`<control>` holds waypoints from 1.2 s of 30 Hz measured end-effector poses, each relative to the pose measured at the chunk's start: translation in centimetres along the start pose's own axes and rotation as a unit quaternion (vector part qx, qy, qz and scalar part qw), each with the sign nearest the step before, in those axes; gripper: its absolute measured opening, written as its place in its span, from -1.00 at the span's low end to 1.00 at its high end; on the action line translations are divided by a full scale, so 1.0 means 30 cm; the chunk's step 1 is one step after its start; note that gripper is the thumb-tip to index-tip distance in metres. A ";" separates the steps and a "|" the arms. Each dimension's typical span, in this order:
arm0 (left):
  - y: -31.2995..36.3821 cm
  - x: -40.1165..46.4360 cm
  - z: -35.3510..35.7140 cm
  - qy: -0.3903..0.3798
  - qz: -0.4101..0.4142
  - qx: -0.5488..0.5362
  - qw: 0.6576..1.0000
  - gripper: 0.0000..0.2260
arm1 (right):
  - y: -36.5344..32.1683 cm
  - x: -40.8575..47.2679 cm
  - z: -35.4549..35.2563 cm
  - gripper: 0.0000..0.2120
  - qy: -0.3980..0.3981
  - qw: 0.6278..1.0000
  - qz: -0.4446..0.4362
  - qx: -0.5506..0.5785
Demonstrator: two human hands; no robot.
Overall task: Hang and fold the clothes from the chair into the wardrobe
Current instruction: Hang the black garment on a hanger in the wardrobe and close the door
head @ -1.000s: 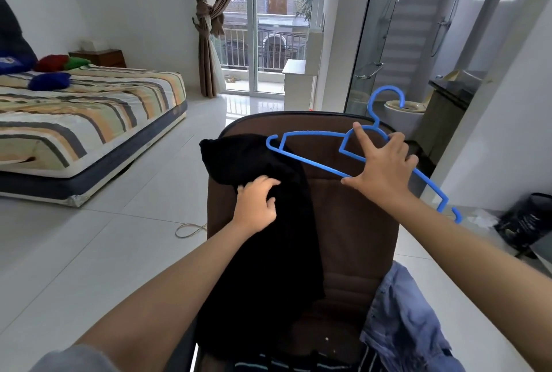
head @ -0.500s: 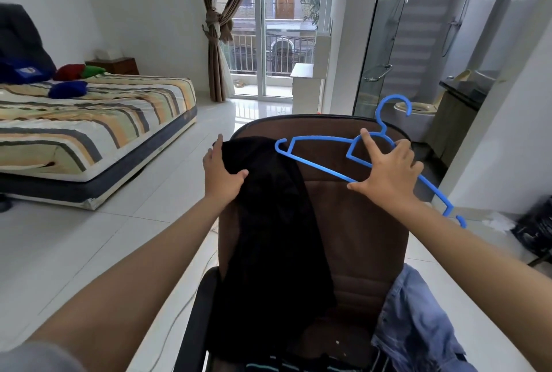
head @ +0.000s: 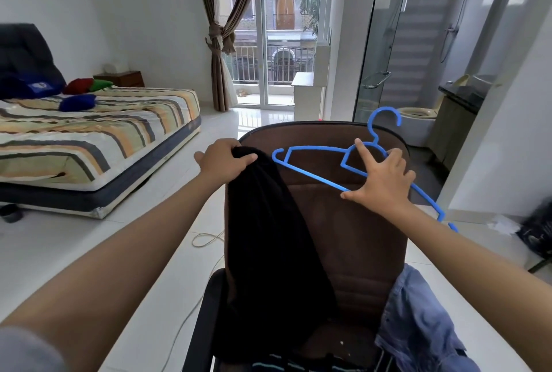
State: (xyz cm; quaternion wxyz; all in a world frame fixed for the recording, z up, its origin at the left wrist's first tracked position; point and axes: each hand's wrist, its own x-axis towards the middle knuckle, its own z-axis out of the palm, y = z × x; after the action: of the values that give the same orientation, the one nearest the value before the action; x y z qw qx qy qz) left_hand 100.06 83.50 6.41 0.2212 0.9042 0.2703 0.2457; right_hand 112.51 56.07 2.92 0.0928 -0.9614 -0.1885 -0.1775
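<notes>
The brown chair [head: 358, 237] stands in the foreground and serves as the reference for all positions. A black garment [head: 268, 237] is draped over the left part of the chair backrest and hangs down toward the seat. The left hand [head: 222, 161] is at the upper left corner of the backrest, with fingers and thumb curled round the top edge of the black garment, gripping it. A blue plastic hanger [head: 316, 176] is held in front of the upper right part of the backrest, tilted so that its left end lies beside the black garment and its right end extends past the right edge of the chair; its hook rises above the top of the backrest. The right hand [head: 383, 177] holds the blue plastic hanger at its centre, index finger extended up toward the hook, thumb spread below the lower bar, remaining fingers curled over the frame. A blue denim garment [head: 418, 321] lies over the right side of the chair seat. A striped item [head: 283, 367] shows at the front edge of the seat. A bed [head: 89, 138] with striped bedding stands to the left of the chair, well apart, and a glass door [head: 277, 36] is beyond the chair
</notes>
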 end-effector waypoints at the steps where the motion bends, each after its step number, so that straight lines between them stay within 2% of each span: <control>1: 0.016 -0.005 -0.011 -0.007 0.014 -0.009 1.000 -0.74 | 0.002 -0.009 -0.007 0.13 0.003 1.000 0.003 0.010; 6: 0.090 -0.038 -0.053 -0.024 0.021 -0.057 0.998 -0.79 | 0.030 -0.056 -0.061 0.13 0.022 0.997 0.014 0.070; 8: 0.124 -0.036 -0.071 -0.049 -0.016 -0.082 0.995 -0.83 | 0.049 -0.083 -0.085 0.13 0.041 0.995 0.009 0.090; 10: 0.159 -0.035 -0.092 -0.093 -0.072 -0.107 0.987 -0.76 | 0.066 -0.109 -0.104 0.12 0.061 0.992 -0.002 0.108; 13: 0.215 -0.060 -0.122 -0.157 -0.176 -0.252 0.939 -0.69 | 0.095 -0.156 -0.135 0.12 0.089 0.988 -0.010 0.125; 17: 0.280 -0.108 -0.142 -0.202 -0.235 -0.394 0.865 -0.94 | 0.129 -0.214 -0.176 0.15 0.117 0.983 -0.013 0.139; 19: 0.307 -0.116 -0.142 -0.189 -0.231 -0.444 0.845 -0.92 | 0.142 -0.238 -0.197 0.14 0.128 0.982 -0.020 0.138; 23: 0.358 -0.122 -0.152 -0.134 -0.167 -0.507 0.835 -0.88 | 0.177 -0.265 -0.231 0.16 0.151 0.980 -0.016 0.130; 27: 0.389 -0.116 -0.188 -0.150 -0.108 -0.544 0.819 -0.74 | 0.220 -0.266 -0.260 0.16 0.164 0.976 -0.004 0.142; 30: 0.402 -0.115 -0.207 -0.181 -0.039 -0.525 0.830 -0.54 | 0.247 -0.267 -0.279 0.15 0.176 0.973 0.016 0.146; 32: 0.407 -0.117 -0.215 -0.175 0.024 -0.461 0.870 -0.48 | 0.260 -0.271 -0.287 0.14 0.178 0.973 0.029 0.143; 34: 0.419 -0.120 -0.234 -0.145 0.075 -0.383 0.909 -0.55 | 0.269 -0.274 -0.288 0.14 0.181 0.974 0.029 0.135; 36: 0.436 -0.119 -0.259 -0.130 0.115 -0.321 0.931 -0.64 | 0.275 -0.279 -0.288 0.14 0.183 0.974 0.024 0.129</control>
State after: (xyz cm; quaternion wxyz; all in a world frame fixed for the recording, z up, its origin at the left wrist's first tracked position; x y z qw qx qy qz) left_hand 98.04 73.55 18.29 0.5033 0.8337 0.0398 0.2239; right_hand 105.87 43.66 6.78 0.2533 -0.8969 -0.1662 -0.3222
